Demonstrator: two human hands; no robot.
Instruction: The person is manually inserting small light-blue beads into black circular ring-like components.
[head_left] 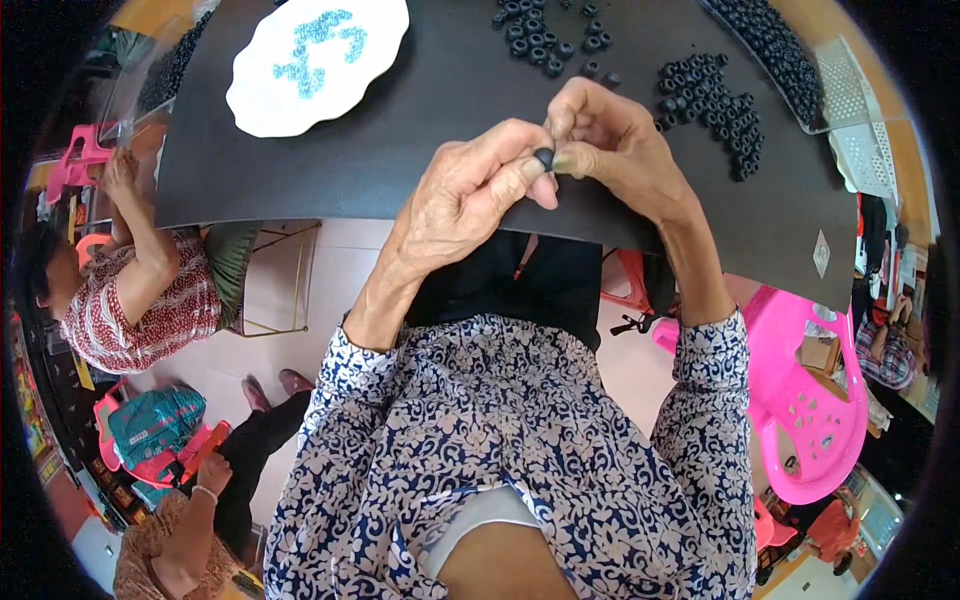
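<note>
Nearest, across lower part of view: blue-and-white floral blouse (500, 390), forearms up out of both sleeves to just past front edge of counter (380, 165). Just over that edge: left hand (450, 195) and right hand (625, 150), meeting tip to tip. Between them, up off the counter: one small black piece (544, 158), pinched in left fingers (512, 185), with right thumb right at its side. Right fingers (578, 160) curled in close; can't tell if pinching anything thin. Step in hand, judging by pose: two-handed close work on a single piece, probably picking at, trimming or checking its edge. Can't say which, mostly covered. Next move, best guess: calls for firm left pinch without letting piece spin, fine pull or pick with right thumb and index, then clean release. Farther out, to the right: loose black rings (690, 85) clustered on counter, many touching, within easy reach. To the left: white plate (262, 85), wavy rim, blue speckled patches; can't tell print from loose bits. Top centre: second ring batch (535, 40). Far right: clear tray (812, 118) full of black pieces, beside white perforated basket (870, 150).
</note>
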